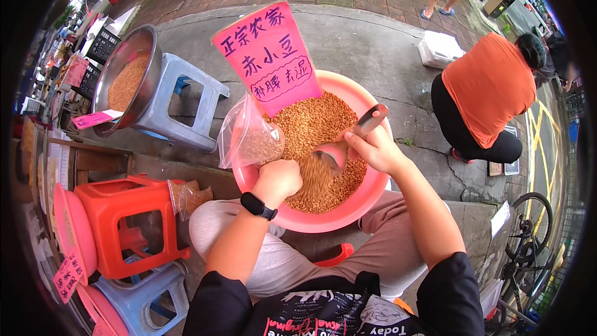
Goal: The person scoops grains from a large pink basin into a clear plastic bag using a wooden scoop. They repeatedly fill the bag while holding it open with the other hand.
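A pink plastic basin [326, 224] in front of me holds a heap of small golden-brown grains or beans [322, 112]. My right hand [375, 149] grips a metal scoop [343, 147] by its handle; the bowl tilts low over the heap. Below it the grains are blurred with motion. Curled into a fist, my left hand [280, 177] rests at the heap's left side, wearing a black wristband [256, 205]. Just beyond it, a clear zip bag [249, 135] partly filled with grain leans in the basin. Whether the fist pinches the bag or grains is hidden.
A pink handwritten sign [270, 56] stands in the heap. Left are a steel bowl of grain [154, 46] on a blue-grey stool [186, 98], a red stool [126, 196] and a small grain bag [186, 196]. Right are a person in orange [489, 88] and a bicycle [527, 242].
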### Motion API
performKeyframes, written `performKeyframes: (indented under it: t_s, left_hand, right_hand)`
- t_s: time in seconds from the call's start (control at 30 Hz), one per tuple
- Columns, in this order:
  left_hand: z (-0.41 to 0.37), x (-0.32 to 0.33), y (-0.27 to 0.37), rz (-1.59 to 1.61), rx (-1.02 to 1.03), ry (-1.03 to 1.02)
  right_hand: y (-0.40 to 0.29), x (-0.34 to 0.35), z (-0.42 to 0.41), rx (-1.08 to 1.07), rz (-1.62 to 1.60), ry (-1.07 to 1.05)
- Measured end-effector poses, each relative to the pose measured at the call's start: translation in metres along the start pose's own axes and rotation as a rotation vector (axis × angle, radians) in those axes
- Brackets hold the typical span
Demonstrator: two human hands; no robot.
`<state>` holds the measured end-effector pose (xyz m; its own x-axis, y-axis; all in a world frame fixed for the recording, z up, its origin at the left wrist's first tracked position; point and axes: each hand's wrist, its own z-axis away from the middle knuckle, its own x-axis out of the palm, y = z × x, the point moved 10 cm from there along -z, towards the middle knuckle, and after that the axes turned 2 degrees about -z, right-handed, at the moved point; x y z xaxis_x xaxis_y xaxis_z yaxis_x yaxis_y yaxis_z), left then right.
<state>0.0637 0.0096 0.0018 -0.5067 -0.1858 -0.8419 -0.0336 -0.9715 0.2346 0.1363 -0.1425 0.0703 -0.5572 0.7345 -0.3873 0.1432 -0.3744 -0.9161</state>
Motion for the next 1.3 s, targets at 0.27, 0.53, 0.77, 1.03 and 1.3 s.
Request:
performKeyframes:
  t_s: [0.27,0.53,0.77,1.03,1.3]
  left_hand:
    - [0.01,-0.024,-0.004,0.132,-0.084,0.088]
    - [0.001,-0.007,0.035,-0.196,0.406,0.26]
    - [-0.015,-0.008,0.006,0.317,0.079,0.26]
    - [-0.032,0.002,-0.005,0.876,0.083,0.335]
    - [-0.01,-0.027,0.03,0.766,0.232,-0.104]
  right_hand:
    - [-0.017,-0.039,0.006,-0.03,0.586,0.31]
    - [0.023,-0.022,-0.002,0.056,0.542,0.366]
    - [0.066,-0.004,0.005,0.407,0.001,0.311]
    - [0.082,0.022,0.002,0.321,-0.46,0.251]
    - [0.022,-0.021,-0.003,0.063,-0.252,0.158]
